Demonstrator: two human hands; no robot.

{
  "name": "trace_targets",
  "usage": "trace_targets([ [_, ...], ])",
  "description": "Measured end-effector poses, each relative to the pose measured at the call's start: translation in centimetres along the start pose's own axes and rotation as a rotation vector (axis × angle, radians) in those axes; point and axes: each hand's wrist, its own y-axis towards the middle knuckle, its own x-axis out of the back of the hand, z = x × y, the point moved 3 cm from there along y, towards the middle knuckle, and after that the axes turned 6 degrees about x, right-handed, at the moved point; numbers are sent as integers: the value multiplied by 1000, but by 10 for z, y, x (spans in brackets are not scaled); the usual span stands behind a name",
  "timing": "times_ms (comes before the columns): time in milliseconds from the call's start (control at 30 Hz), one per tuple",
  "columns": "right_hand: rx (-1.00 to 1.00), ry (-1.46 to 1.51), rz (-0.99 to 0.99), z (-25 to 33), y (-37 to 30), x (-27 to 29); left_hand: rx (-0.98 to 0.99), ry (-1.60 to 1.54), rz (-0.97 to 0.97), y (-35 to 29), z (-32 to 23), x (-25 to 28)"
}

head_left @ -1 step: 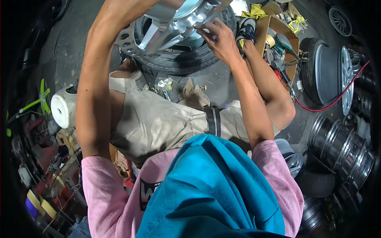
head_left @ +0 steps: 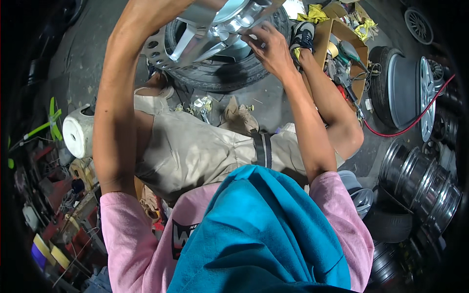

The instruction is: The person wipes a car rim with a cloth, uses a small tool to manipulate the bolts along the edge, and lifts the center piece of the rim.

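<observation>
A silver alloy wheel rim [head_left: 215, 39] is tilted over a black tyre [head_left: 220, 80] that lies on the floor between my legs. My right hand [head_left: 271, 49] is closed at the rim's right side, its bent fingertips close against a spoke. Whatever lies in those fingers is too small or hidden to name. My left forearm [head_left: 117, 93] reaches up past the rim's left side. The left hand itself is cut off by the top edge of the view. A perforated silver disc edge [head_left: 155, 46] shows beside the rim at the left.
Beyond my right leg stands a cardboard box [head_left: 322, 41] of tools and cables. A tyre with a rim [head_left: 391, 93] stands to its right, crossed by a red hose [head_left: 395, 134]. Chrome rims [head_left: 420, 185] are stacked lower right. A white round container [head_left: 78, 134] is at my left.
</observation>
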Motion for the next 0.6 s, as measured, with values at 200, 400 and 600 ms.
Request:
trace_targets([
  [200,47,-15,-50,-8,-1,-7,-122,-9,-81,2,9,-8],
  [400,12,6,-39,-5,0,-7,238,-133,-11,16,24,-5],
  [600,96,-47,-68,-6,5,-7,16,-20,0,1,5,-3],
])
